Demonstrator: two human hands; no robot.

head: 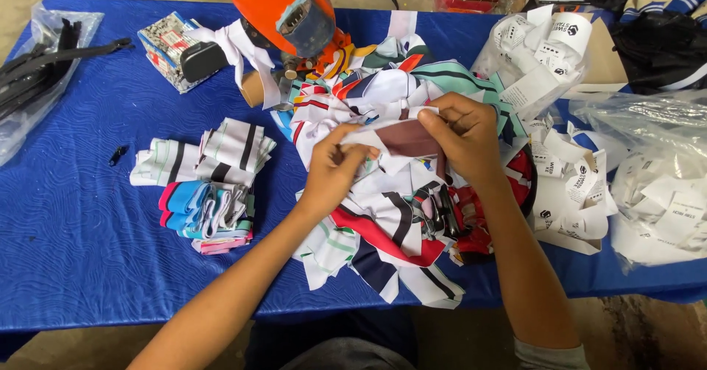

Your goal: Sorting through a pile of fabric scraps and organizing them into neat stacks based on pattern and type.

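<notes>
Fabric piece [403,136], dark red with a white edge, sits pinched between both hands just above the heap of cut cloth [383,215], which serves as the landmark. The left hand [335,165] has its fingers closed on the piece's left edge; the right hand [462,133] is clamped on its right side. Left of the heap lies a folded stack of striped cloth [206,182]. Behind the heap stands an orange machine [283,9]. Right of the heap, white paper tags [582,193] lie scattered, some in clear plastic bags [648,120]. Everything rests on a blue tablecloth [66,223].
</notes>
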